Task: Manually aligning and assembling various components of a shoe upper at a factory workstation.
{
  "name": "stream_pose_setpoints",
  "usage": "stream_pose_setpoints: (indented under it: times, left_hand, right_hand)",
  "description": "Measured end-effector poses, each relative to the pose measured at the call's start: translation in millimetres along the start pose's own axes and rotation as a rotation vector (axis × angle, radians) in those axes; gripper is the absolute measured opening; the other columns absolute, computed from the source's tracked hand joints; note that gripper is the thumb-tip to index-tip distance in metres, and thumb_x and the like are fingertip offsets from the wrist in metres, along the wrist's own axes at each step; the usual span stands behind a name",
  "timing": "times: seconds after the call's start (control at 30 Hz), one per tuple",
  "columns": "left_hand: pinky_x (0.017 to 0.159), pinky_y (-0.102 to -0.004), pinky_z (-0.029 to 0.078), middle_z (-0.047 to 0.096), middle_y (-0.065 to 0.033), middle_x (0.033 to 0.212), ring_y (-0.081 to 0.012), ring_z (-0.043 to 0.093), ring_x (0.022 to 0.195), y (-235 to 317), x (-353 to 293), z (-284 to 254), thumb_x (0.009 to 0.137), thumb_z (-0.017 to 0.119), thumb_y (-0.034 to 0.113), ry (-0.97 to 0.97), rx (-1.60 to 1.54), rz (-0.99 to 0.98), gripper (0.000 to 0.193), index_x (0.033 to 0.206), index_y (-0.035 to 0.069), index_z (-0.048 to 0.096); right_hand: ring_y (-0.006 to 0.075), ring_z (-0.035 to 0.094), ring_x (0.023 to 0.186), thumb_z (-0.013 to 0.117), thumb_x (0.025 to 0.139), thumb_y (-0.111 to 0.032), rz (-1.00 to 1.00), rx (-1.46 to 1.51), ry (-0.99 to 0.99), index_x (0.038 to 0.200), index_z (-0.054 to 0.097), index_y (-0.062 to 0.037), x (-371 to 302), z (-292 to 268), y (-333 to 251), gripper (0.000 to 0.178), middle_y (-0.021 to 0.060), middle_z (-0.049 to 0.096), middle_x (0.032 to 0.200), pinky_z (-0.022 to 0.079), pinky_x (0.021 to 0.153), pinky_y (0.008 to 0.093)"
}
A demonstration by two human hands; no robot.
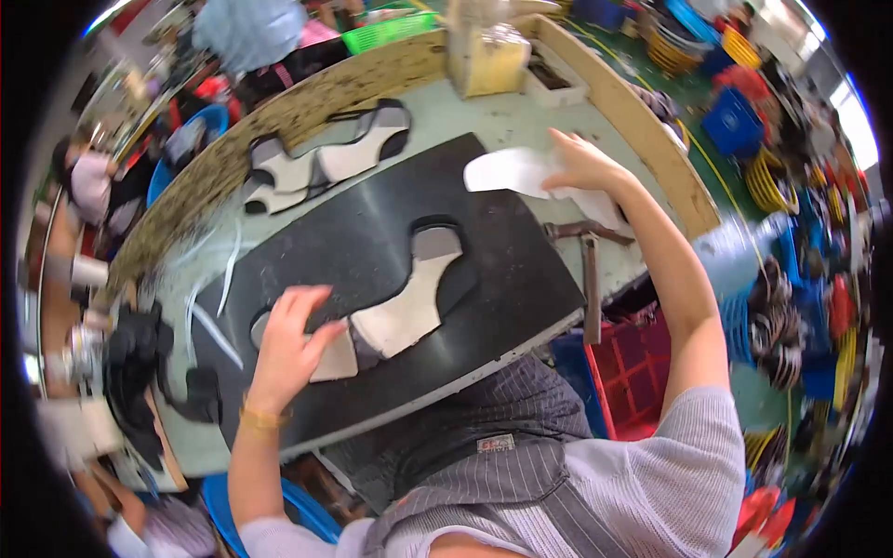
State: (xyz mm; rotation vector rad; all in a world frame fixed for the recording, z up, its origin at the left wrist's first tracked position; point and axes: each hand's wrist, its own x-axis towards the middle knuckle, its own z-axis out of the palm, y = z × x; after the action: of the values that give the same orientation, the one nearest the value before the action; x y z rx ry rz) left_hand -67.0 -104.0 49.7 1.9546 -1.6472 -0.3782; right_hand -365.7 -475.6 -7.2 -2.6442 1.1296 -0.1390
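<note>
A black board (391, 372) lies before me on the bench. On it rests a curved shoe-upper piece (409, 307), off-white and grey with black edging; its left part is partly hidden under my left hand (290, 349). That hand hovers at the piece with thumb and fingers apart, holding nothing. At the board's far right corner, my right hand (584, 167) grips a white, rounded flat piece (502, 172) by its right end, slightly blurred. More white pieces (600, 209) lie below that hand. Near them is a hammer (591, 270) with its handle toward me.
Several similar black-and-white uppers (326, 163) lie beyond the board. White strips (219, 330) and black pieces (139, 381) are on the left. A raised wooden rim (633, 121) borders the bench; a yellowish block (493, 65) stands at the back. A red crate (633, 377) sits below right.
</note>
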Motion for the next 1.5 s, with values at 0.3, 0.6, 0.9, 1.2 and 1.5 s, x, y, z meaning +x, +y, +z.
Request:
stream_pose_setpoints:
  times: [0.3,0.6,0.9,1.2,1.5]
  left_hand:
    - [0.102,-0.0452,0.036,0.055,-0.0206,0.121,-0.0348,0.047,0.122,83,179,111,0.071,0.077,0.042,0.309,0.213,0.573,0.072,0.123,0.0,0.051]
    - [0.076,-0.0406,0.051,0.068,-0.0197,0.087,-0.0347,0.065,0.087,84,231,85,0.065,0.08,0.03,-0.212,-0.146,0.348,0.044,0.091,-0.001,0.063]
    - [0.096,-0.045,0.04,0.05,-0.0172,0.126,-0.0336,0.048,0.117,33,154,60,0.069,0.078,0.025,0.505,0.276,0.461,0.075,0.132,0.007,0.043]
    - [0.097,-0.0471,0.041,0.047,-0.0139,0.136,-0.0366,0.048,0.118,13,-64,34,0.075,0.073,0.03,-0.097,0.443,0.218,0.058,0.129,0.019,0.054]
    - [0.098,-0.0414,0.044,0.053,-0.0184,0.127,-0.0345,0.051,0.116,24,-97,72,0.076,0.067,0.014,0.228,0.562,0.27,0.049,0.123,0.004,0.056]
  right_hand:
    - [0.0162,0.054,0.072,0.076,0.066,-0.009,-0.055,0.553,0.072,0.086,0.063,-0.0011,-19,-52,-29,0.025,0.006,0.06,0.082,0.042,0.063,0.0281]
    - [0.0196,0.05,0.065,0.064,0.073,0.005,-0.754,0.621,0.438,0.066,0.058,-0.0042,-126,-99,-59,0.013,0.006,0.057,0.074,0.04,0.059,0.0305]
    - [0.0107,0.051,0.08,0.067,0.077,0.007,-0.15,0.746,0.473,0.089,0.054,-0.0023,-175,-61,-63,0.021,0.0038,0.056,0.085,0.041,0.07,0.0234]
    - [0.0051,0.056,0.066,0.064,0.087,-0.002,0.019,1.392,0.387,0.108,0.058,-0.0011,-171,-33,-87,0.022,0.0033,0.062,0.09,0.038,0.047,0.0165]
    - [0.0185,0.065,0.092,0.054,0.092,-0.003,-0.109,1.688,0.128,0.123,0.05,0.0026,-133,-10,-187,0.032,0.0111,0.061,0.107,0.059,0.069,0.034]
